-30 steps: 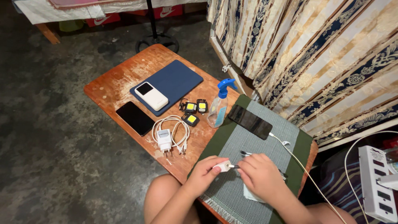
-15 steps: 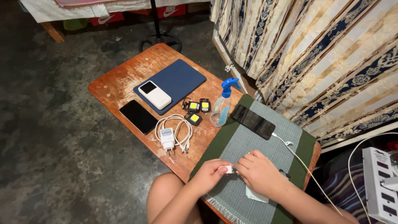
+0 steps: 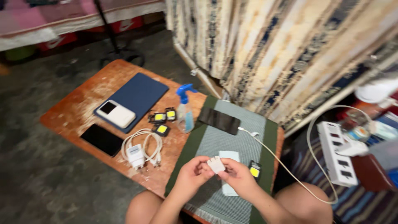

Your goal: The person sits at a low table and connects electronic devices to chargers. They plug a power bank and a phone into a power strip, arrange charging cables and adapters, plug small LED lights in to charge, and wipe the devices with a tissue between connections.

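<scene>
Above the green woven mat (image 3: 244, 132), the white charger plug (image 3: 216, 164) has been lifted since a second ago, both the left hand (image 3: 191, 176) and right hand (image 3: 238, 177) pinching it, uncovering a white cloth (image 3: 230, 157).

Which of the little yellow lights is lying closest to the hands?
The small black-and-yellow light lying alone on the green woven mat, beside the right hand. The other three cluster on the wooden table near the blue-topped spray bottle.

Home room: patterned curtain (image 3: 265, 54), bare concrete floor (image 3: 37, 174), low wooden table (image 3: 78, 103), power strip (image 3: 336, 153).
</scene>
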